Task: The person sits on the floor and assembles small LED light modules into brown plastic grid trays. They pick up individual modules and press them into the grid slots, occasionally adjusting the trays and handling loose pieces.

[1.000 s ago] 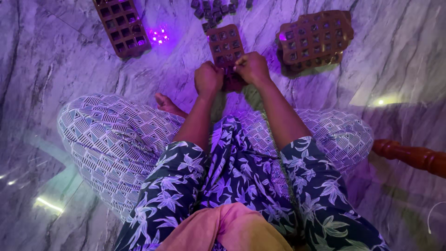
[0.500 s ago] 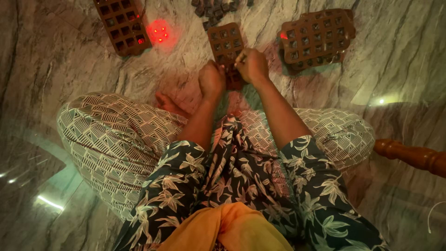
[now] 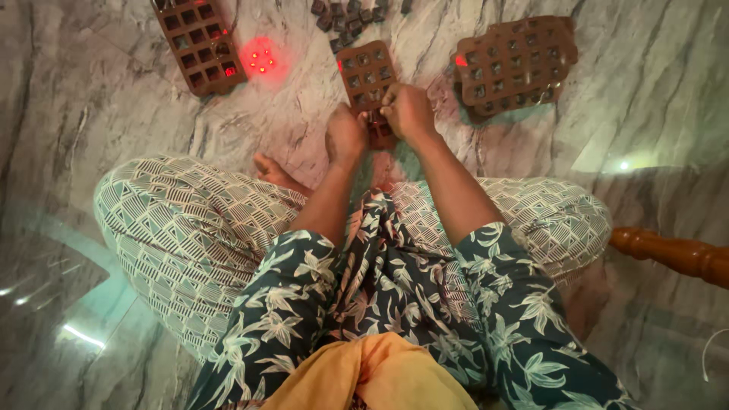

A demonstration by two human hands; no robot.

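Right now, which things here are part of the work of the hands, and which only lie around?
In use: left hand, right hand, middle brown mould.

Lying about: left mould, right mould, loose dark pieces, wooden leg.

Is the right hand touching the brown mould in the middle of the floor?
Touching. The head view shows the right hand with its fingers pressed on the near end of the middle brown mould, no gap between them.

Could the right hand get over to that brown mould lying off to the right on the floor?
Probably yes. The right hand rests on the middle mould, and the right-hand mould lies close beside it on the marble floor, with only bare floor showing between them.
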